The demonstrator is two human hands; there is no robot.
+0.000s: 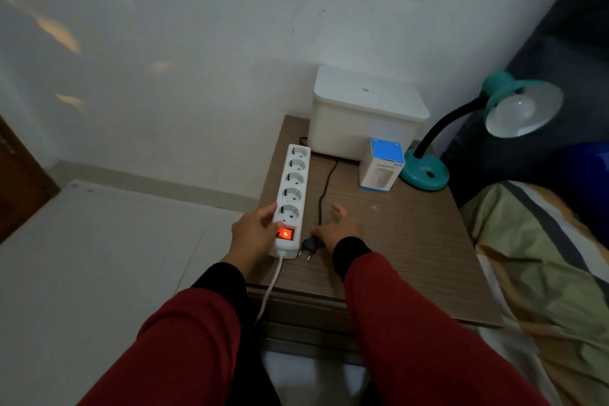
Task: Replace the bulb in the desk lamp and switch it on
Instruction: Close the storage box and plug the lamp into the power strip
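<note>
Wooden bedside table (412, 241) carrying everything. White five-socket power strip (291, 198) along the left edge, running front to back, all sockets empty, rocker switch (285, 234) at its near end glowing red, white cable (270, 290) dropping over the front edge.

Left hand (253, 234) gripping the strip's near end from the left side, thumb tip beside the lit switch, fingers curled onto the strip's side.

Black two-pin plug (309, 244) lying flat just right of the strip's near end, unplugged, pins toward the front edge. Black cord (324, 188) running from it toward the back of the table.

Right hand (339, 227) palm down, fingers loosely spread, fingertips at the plug and cord; actual grip: cannot tell.

Teal desk lamp (425, 171) at the back right corner, black gooseneck, shade (524, 109) tilted toward the camera, white bulb (514, 112) seated inside, unlit. Blue-and-white bulb box (382, 165) upright just left of the lamp base. White lidded container (365, 112) behind the box, against the wall.

Red sleeves with black cuffs. Striped bedding (543, 257) right of the table.
</note>
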